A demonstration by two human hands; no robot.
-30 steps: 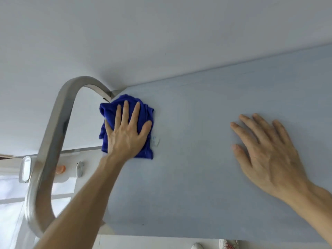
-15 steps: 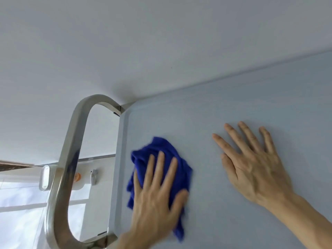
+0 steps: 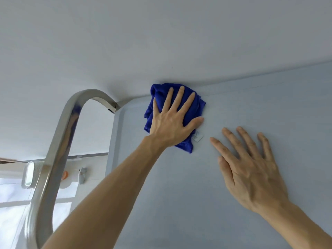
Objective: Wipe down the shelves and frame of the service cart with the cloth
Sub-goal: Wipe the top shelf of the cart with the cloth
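Pale grey-blue top shelf [image 3: 206, 203] of the service cart, seen from above against a plain light wall [image 3: 161, 33]. Left hand [image 3: 172, 123]: fingers [image 3: 180, 97] straight and spread, pressing flat on a bunched blue cloth [image 3: 195, 106]; nothing is gripped. The cloth lies at the shelf's far edge, near its left corner, with a small white tag [image 3: 197, 137] showing at its lower right. Right hand [image 3: 251, 169]: fingers [image 3: 244, 139] extended and relaxed, palm down on the bare shelf, just beside the cloth and apart from it. A curved stainless-steel handle [image 3: 53, 150] of the cart frame rises at left, joining the shelf corner.
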